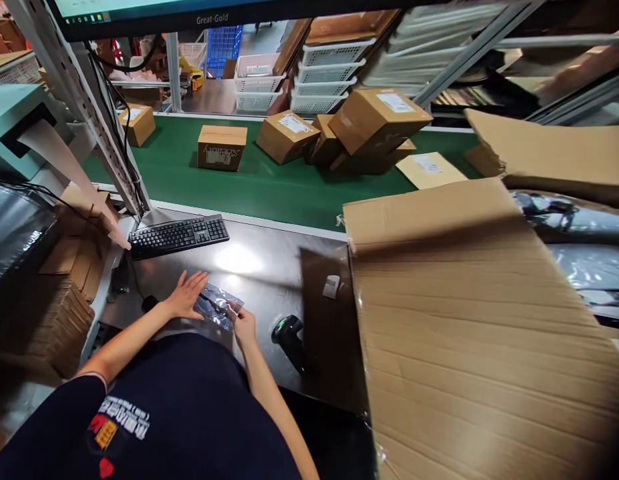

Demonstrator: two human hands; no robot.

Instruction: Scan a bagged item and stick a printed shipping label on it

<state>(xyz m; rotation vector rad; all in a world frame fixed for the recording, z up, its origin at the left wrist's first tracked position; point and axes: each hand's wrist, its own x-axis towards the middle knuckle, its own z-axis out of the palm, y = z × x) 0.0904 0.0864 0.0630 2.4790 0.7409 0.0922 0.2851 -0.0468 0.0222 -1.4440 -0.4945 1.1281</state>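
Observation:
A clear plastic bag (218, 308) with something dark inside lies on the metal table (269, 267), between my two hands. My left hand (188, 297) is open, its fingers stretched out flat beside and against the bag's left end. With its thumb and fingers, my right hand (243, 323) pinches the right end of that bag. What exactly the bag contains is too small to make out. To the right of my right hand, a black barcode scanner (291, 340) rests on the table.
A black keyboard (179, 235) sits behind my left hand. Beyond the table runs a green conveyor belt (174, 173) carrying several cardboard boxes (222, 148). A big cardboard carton (464, 320) borders the table on the right. A monitor (214, 20) hangs overhead; a printer (24, 127) stands left.

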